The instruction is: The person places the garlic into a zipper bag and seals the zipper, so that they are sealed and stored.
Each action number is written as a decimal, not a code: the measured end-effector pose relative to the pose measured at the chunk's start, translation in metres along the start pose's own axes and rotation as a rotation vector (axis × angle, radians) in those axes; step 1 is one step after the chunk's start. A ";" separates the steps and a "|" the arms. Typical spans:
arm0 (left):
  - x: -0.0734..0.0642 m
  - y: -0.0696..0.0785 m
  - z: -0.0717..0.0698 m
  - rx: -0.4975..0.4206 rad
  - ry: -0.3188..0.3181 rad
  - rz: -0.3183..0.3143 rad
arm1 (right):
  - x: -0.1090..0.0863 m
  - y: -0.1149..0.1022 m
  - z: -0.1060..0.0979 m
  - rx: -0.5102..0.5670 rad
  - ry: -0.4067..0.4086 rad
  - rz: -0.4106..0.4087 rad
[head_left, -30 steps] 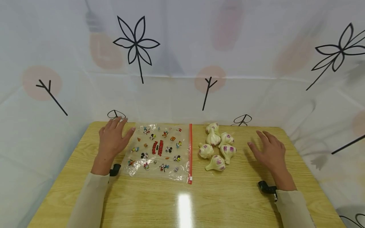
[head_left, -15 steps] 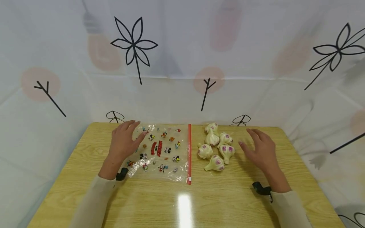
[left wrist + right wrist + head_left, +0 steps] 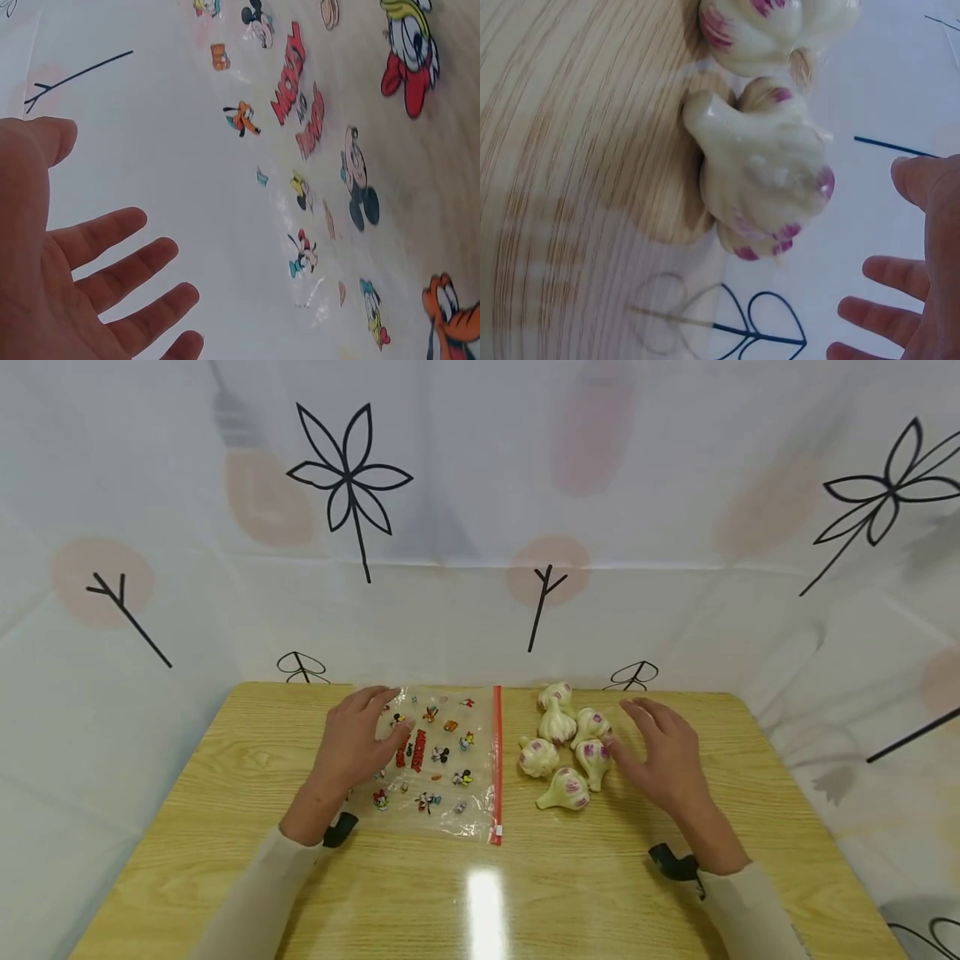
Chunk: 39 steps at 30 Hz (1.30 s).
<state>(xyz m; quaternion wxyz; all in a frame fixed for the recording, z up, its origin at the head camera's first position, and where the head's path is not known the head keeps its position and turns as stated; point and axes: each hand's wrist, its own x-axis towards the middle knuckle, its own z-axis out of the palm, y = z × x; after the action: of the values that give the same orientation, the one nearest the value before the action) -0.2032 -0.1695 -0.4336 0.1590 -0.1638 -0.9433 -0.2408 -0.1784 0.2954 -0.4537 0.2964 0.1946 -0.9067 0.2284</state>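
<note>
Cream sleeves (image 3: 258,885) come in at eight and four o'clock, reading the counter (image 3: 570,877) as a dial with twelve at the back, and both arms have just swung inward! Left hand (image 3: 351,747) now hangs over the clear printed bag (image 3: 435,781), its grip wide, fingers apart, nothing held. Right hand (image 3: 663,760) has moved in too, arriving at three o'clock of the six garlic bulbs (image 3: 558,727); its grip is wide and empty as well, and the right wrist view shows a gap before the bulbs. Bag lies flat towards ten o'clock, red zip strip (image 3: 497,760) down its three o'clock edge; bulbs sit loose and bunched at two. What does it mean? Early stages, I'd judge: hands within easy reach of both, nothing lifted yet. Furthest off, at twelve, patterned cloth (image 3: 450,618) stands behind it all
</note>
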 end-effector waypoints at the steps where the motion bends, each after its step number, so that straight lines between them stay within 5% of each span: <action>1: 0.000 0.002 0.001 -0.003 -0.004 0.000 | 0.000 -0.002 0.000 0.004 -0.003 0.000; 8: -0.002 0.013 0.004 -0.024 -0.073 -0.037 | 0.002 -0.011 0.001 0.031 -0.015 -0.013; 39: -0.013 0.048 0.020 -0.051 -0.105 0.098 | 0.000 -0.055 0.016 0.058 -0.074 -0.110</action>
<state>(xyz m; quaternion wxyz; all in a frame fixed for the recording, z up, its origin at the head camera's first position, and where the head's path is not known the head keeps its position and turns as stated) -0.1773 -0.1229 -0.4363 0.1165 -0.2263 -0.9348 -0.2479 -0.1589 0.2417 -0.4486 0.2690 0.2609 -0.8980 0.2306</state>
